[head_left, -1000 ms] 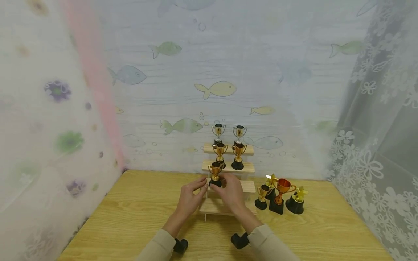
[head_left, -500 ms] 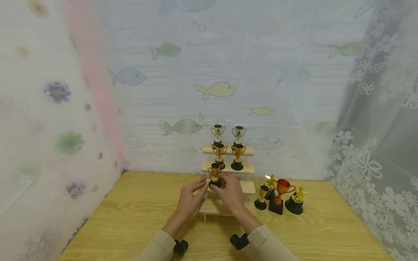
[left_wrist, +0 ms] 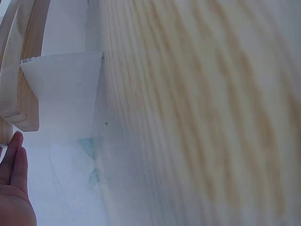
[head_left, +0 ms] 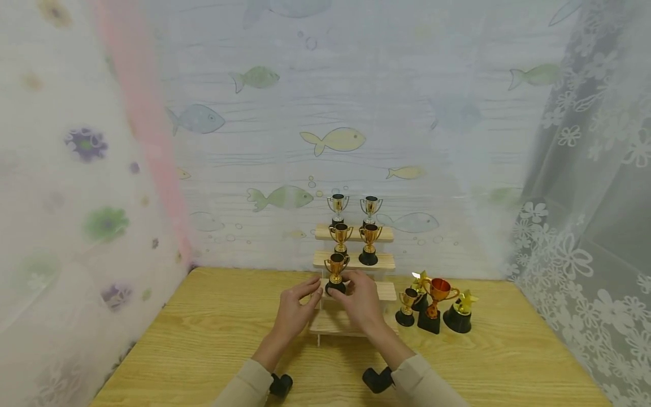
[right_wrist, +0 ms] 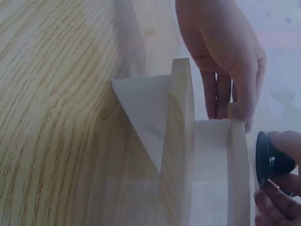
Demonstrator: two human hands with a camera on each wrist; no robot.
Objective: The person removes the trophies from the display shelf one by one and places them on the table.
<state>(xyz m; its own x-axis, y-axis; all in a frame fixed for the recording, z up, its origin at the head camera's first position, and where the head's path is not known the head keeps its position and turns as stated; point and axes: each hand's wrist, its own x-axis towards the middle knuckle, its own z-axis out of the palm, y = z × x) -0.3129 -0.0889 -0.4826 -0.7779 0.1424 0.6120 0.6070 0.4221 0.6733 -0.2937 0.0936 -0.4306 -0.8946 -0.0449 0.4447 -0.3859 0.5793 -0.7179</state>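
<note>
Four steps make up the pale wooden stand (head_left: 330,325) on the worktop (head_left: 218,339), and a small gold trophy cup (head_left: 337,264) is upright at the left side of its third step from the top. The right hand (head_left: 363,298) holds that cup low down, thumb and fingers clamped on its black base (right_wrist: 278,159); whether the base touches the wood I cannot tell. The left hand (head_left: 293,305) is at the left end of the same step, its fingers fairly straight and the thumb apart from them; the right wrist view shows the thumb against the end of the board. Higher up, two gold cups (head_left: 370,234) stand side by side on the second step, and two silver-toned cups (head_left: 370,204) on the top one. Just right of the stand, a group is set on the worktop: another small gold cup (head_left: 408,299), a larger red trophy (head_left: 438,290) with a square black base, and two star trophies (head_left: 461,312), one partly hidden behind the others. Behind everything hangs a pale fish-printed sheet (head_left: 381,90).
</note>
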